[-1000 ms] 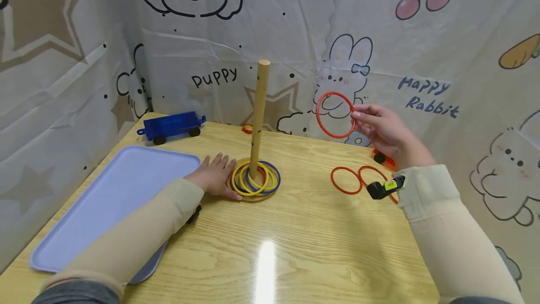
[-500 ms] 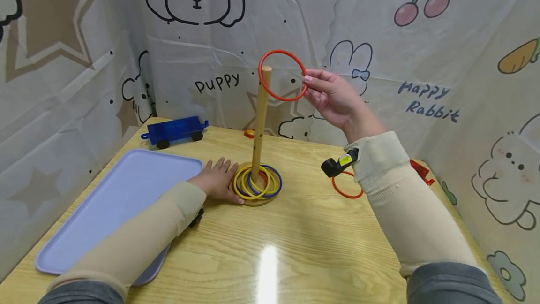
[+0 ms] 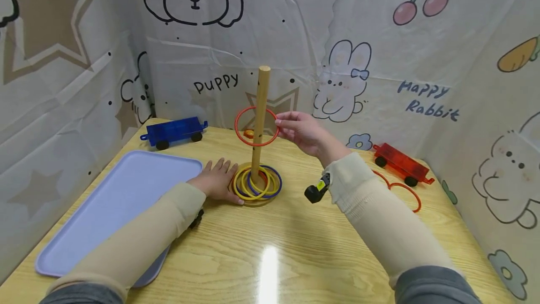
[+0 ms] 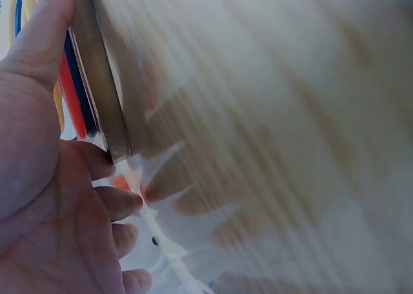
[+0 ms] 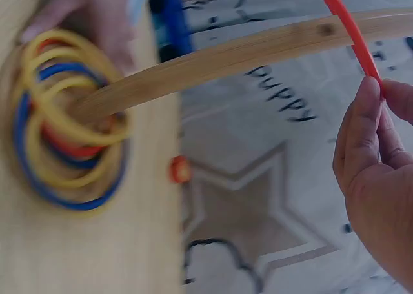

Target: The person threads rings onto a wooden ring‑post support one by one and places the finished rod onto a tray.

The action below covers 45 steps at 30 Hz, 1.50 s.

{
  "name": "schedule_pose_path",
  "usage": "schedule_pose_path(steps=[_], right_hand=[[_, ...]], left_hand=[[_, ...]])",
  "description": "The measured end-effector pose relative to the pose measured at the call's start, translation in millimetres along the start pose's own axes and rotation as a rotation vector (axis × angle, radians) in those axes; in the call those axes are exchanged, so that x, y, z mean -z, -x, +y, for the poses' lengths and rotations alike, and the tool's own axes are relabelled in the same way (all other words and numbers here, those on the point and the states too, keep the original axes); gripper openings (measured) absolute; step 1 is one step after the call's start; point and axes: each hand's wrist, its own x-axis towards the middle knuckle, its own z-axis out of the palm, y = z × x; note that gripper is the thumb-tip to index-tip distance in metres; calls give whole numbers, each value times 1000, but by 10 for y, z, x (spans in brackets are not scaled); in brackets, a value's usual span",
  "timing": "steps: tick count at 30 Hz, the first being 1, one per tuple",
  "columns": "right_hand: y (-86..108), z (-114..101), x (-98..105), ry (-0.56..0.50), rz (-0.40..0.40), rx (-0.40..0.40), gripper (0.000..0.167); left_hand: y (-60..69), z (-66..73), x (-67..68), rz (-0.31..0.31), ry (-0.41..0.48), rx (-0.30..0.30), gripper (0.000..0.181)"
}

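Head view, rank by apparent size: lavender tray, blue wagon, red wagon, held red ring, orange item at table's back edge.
1. Lavender tray
2. Blue wagon and red wagon: too alike to rank
3. Held red ring
4. Orange item

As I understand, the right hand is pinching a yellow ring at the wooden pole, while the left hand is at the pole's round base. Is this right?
Not quite: the ring that the right hand pinches at the wooden pole is red, not yellow, as the right wrist view shows. The left hand is indeed at the round base.
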Motion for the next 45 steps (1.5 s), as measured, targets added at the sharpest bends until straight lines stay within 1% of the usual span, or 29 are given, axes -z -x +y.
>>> schedule_pose_path(steps=[8,12,14,16,21,23,28,31,34,37,39,42,45], right_hand=[[-46,676,118,119,17,-114,15],[-28,896,146,162,13,-153,21],[-12,953,146,173,11,-169,25],[1,995,145,182,13,-183,26],[2,1073,136,171,9,-195,15],[-2,1088,128,170,4,-193,14],[10,1097,137,219,5,-185,20],[38,1091,216,255,17,-170,27],[92,1058,400,261,48,-162,34],[185,993,696,236,109,-163,37],[273,938,937,222,164,-167,38],[440,862,1366,201,236,-158,38],[656,784,1820,222,315,-141,32]], left_hand=[[13,32,37,3,2,-4,113],[-20,18,32,-6,-1,-2,114],[-42,3,13,-3,-7,-6,114],[-57,-5,1,-8,-14,-4,114],[-44,15,20,-10,5,2,115],[-32,22,28,-5,12,4,114],[-10,27,28,2,9,13,114],[-11,23,25,3,10,15,115],[-12,18,24,1,16,18,116],[-6,11,22,-3,16,19,116],[3,3,20,0,17,19,116],[12,-13,5,5,20,19,116],[28,-17,-16,8,35,13,116]])
